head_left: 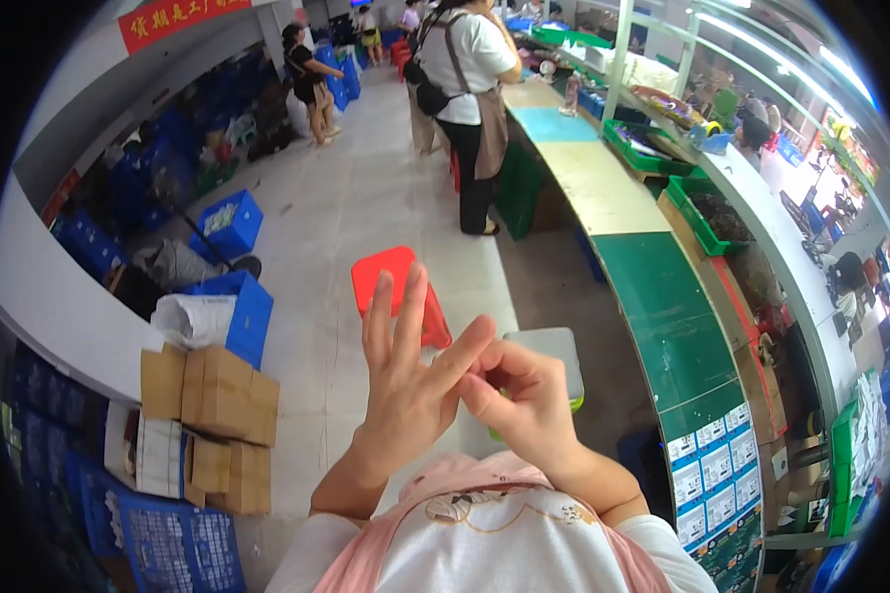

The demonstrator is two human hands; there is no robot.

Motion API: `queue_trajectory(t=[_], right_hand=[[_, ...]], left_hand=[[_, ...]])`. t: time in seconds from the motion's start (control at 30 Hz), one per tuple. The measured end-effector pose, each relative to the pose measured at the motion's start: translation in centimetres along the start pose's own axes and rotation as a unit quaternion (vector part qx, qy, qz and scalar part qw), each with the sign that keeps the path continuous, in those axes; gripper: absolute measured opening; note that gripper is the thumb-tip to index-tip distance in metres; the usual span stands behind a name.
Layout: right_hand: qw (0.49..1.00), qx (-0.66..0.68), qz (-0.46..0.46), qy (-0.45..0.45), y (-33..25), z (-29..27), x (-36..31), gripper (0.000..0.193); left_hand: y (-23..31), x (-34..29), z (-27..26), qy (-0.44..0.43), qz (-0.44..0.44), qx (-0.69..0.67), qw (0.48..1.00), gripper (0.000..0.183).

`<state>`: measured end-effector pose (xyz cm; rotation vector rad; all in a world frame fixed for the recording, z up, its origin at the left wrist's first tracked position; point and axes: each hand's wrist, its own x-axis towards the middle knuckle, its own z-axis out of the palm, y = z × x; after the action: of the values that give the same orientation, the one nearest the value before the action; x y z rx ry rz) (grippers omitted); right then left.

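My left hand (402, 385) is raised in front of my chest, its fingers stretched out and spread; its thumb is mostly hidden. My right hand (529, 397) meets it from the right, thumb and index finger pinched together against the left hand's index finger. Whatever the pinch holds, if anything, is too small or hidden to make out. Beyond the left hand's fingertips is a red stool (387, 277) on the floor. A stool with a pale grey top (549, 358) shows just past my right hand.
On the right runs a long workbench (663, 306) with green trays (702, 212) beside it. Cardboard boxes (232, 395) and blue crates (183, 544) are stacked at the left. One person (475, 79) stands by the bench; another person (311, 84) is farther back.
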<state>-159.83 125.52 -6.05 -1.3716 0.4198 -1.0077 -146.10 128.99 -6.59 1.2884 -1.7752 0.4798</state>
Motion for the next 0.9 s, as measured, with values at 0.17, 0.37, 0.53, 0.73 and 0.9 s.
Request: queue_trajectory(t=[0.17, 0.37, 0.53, 0.73, 0.9], right_hand=[[1.000, -0.002, 0.002, -0.001, 0.7, -0.1, 0.1, 0.012], [1.000, 0.008, 0.027, 0.009, 1.4, -0.3, 0.0, 0.011], [0.999, 0.001, 0.050, 0.009, 2.2, -0.8, 0.1, 0.008], [0.998, 0.024, 0.052, 0.003, 2.0, -0.9, 0.1, 0.008], [0.998, 0.046, 0.048, -0.005, 1.8, -0.7, -0.3, 0.012]], left_hand=[[-0.2, -0.3, 0.2, -0.007, -0.009, 0.024, 1.000, 0.064], [-0.2, -0.7, 0.7, -0.029, -0.025, 0.010, 0.999, 0.064], [-0.3, -1.4, 1.3, -0.058, -0.033, 0.010, 0.998, 0.065], [-0.2, -1.9, 1.6, -0.071, -0.034, -0.062, 0.995, 0.067], [-0.1, -1.7, 1.4, -0.045, -0.042, -0.083, 0.995, 0.066]])
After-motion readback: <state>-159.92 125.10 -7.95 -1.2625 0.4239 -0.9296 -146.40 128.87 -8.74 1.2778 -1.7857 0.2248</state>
